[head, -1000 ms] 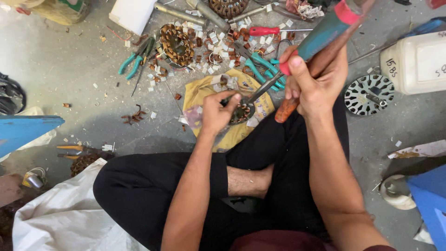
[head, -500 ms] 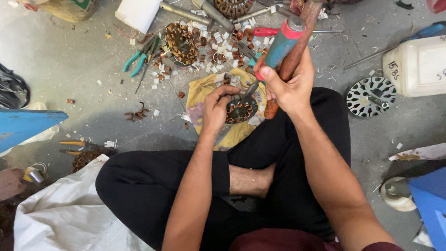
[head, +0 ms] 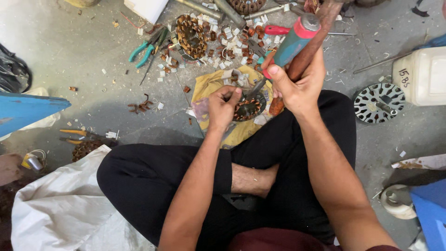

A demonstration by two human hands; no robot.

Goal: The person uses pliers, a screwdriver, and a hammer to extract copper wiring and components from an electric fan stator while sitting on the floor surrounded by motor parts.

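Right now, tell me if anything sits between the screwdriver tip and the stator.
Nothing visible does. The right hand grips the screwdriver together with a wooden handle, and the blade runs straight down to the stator, which the left hand steadies from the side on the yellow cloth.

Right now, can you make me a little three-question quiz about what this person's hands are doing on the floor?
1. True or false: the left hand rests on the round copper-wound stator.
2. What does the right hand grip together with the teal-handled screwdriver? A) pliers B) a brown wooden handle C) a white jug
3. What colour is the cloth under the stator?

Key:
1. True
2. B, the brown wooden handle
3. Yellow
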